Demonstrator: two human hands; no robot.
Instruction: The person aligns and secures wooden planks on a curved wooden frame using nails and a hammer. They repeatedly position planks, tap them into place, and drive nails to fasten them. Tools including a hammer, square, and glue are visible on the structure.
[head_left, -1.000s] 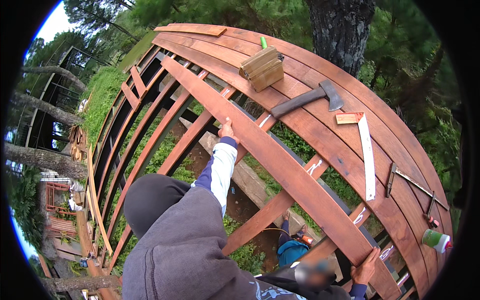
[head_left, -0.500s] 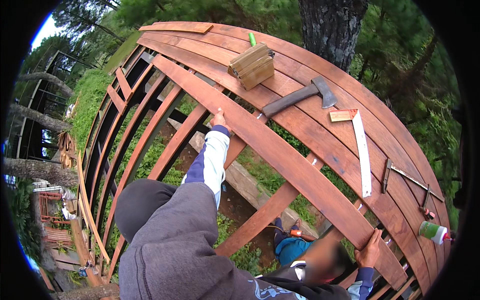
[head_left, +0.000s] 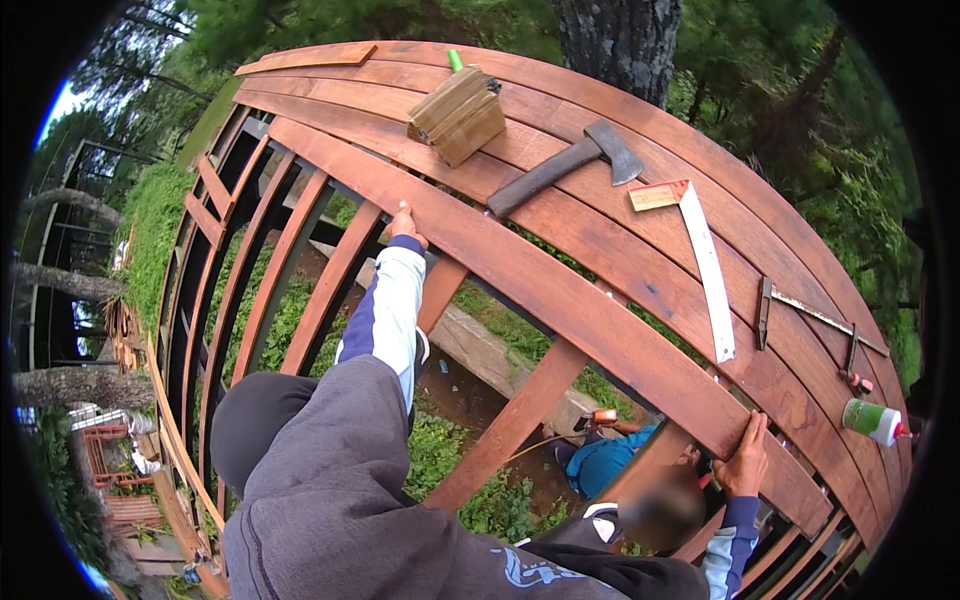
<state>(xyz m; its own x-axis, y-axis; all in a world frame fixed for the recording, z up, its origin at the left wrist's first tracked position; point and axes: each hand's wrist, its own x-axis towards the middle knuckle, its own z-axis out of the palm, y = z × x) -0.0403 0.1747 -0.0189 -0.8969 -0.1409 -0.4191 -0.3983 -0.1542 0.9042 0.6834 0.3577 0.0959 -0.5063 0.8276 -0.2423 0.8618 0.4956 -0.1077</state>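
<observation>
A long reddish-brown board [head_left: 560, 290] lies across the joists of a curved wooden deck frame, beside the laid decking boards. My left hand [head_left: 406, 227] is closed round its near edge, left of the middle. Towards the right end, my right hand [head_left: 741, 457] grips the same edge, its fingers on the top face. A hatchet [head_left: 570, 168] with a dark handle rests on the decking beyond the board. To its right lies a square [head_left: 705, 265] with a wooden stock and pale blade.
Further right are a bar clamp [head_left: 820, 322] and a white bottle [head_left: 872, 421] with a green label. A cardboard box [head_left: 458, 120] stands on the decking. Open gaps between joists [head_left: 515, 425] show plants and soil below, where a person in blue [head_left: 608, 460] crouches beside an orange tool [head_left: 605, 416].
The gap between the board and the decking has narrowed, with both hands still on the board. My view has shifted to the right. The person below has moved, and the orange tool is higher.
</observation>
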